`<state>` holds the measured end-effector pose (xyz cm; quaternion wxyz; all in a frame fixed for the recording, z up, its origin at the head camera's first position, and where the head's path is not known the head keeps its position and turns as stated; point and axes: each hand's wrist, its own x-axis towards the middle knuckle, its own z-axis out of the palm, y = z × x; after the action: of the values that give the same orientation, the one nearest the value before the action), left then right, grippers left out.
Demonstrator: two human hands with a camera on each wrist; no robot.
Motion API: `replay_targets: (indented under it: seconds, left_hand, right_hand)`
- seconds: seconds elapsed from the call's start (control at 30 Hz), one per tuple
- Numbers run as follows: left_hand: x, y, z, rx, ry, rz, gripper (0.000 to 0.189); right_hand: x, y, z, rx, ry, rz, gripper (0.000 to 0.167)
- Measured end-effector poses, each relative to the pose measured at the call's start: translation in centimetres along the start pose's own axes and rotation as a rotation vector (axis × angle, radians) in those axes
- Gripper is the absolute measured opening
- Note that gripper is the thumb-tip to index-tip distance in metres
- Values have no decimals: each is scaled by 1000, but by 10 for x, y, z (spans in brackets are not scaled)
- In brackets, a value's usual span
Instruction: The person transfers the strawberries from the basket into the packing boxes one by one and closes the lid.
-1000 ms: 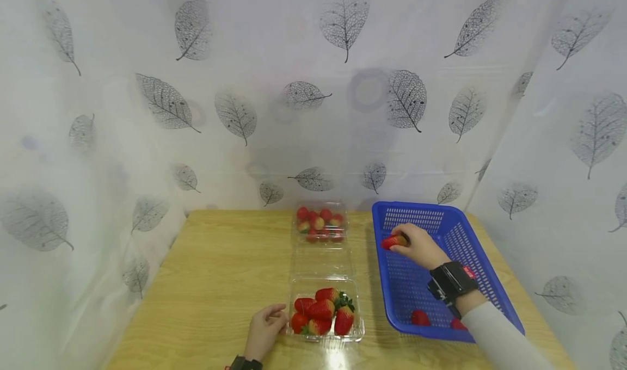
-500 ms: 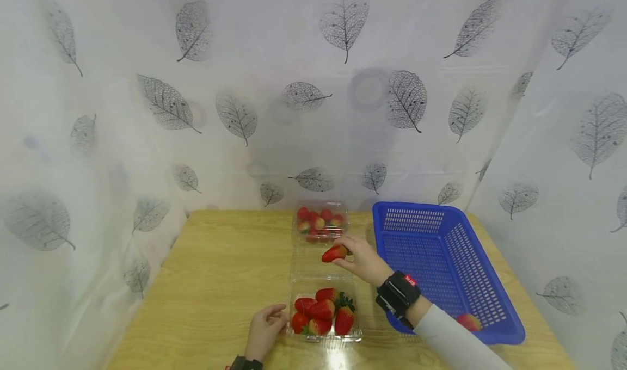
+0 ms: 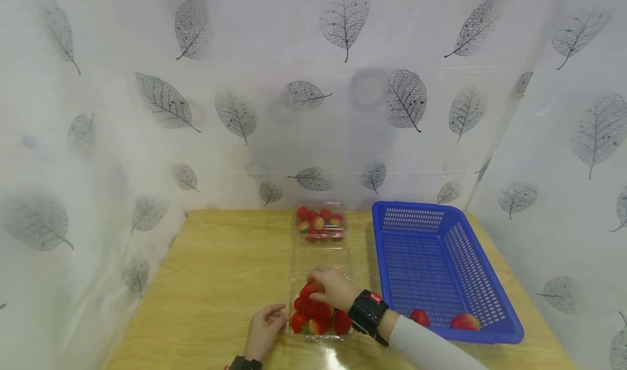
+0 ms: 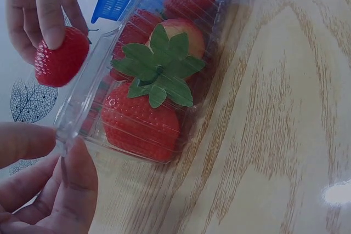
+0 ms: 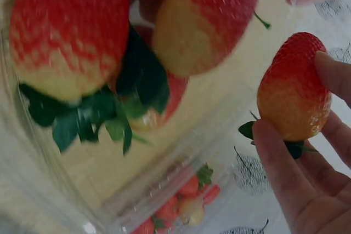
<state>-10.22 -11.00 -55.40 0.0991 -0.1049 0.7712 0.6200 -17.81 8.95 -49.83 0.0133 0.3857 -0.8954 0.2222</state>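
My right hand (image 3: 335,287) pinches a strawberry (image 5: 296,89) between thumb and fingers, over the near clear plastic box (image 4: 90,94). In the right wrist view this strawberry shows a red tip, a paler yellowish shoulder and green leaves, and hangs above the box's edge. Several strawberries (image 3: 300,322) lie inside the box; one with a broad leafy cap (image 4: 142,121) shows through its wall in the left wrist view. At the box's left side, my left hand (image 3: 264,329) pinches the rim between thumb and finger. Part of the box's contents is hidden beneath my right hand.
To the right stands a blue slotted basket (image 3: 384,261) with two strawberries (image 3: 465,321) at its near end. Behind the near box, its transparent lid lies open, and another clear box of strawberries (image 3: 318,223) sits by the leaf-patterned curtain (image 3: 303,141). All rest on a wooden table (image 3: 225,261).
My right hand has carried the strawberry from above the blue basket leftward, then down over the near box. My left hand has stayed at the box's left side.
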Motion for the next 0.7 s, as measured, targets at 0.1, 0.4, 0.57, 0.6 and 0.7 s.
replay_targets:
  seconds: [0.1,0.4,0.57,0.6,0.7]
  left_hand:
    - [0,0,-1,-1,-2,7,33]
    - [-2,1,-1,-11,-7,45,35]
    - [-2,2,-2,-3,-3,41,35]
    - [-2,2,-1,-1,-4,37,35]
    - [-2,1,-1,-1,-7,37,35]
  right_hand:
    - [-1,0,8,19,-35,11,28]
    - [-2,-6,14,-8,-139,35,25]
    - [-2,-11,9,-25,-161,33,24]
    - [-1,-11,9,-27,-163,33,24]
    - [-1,-11,9,-32,-164,30,23]
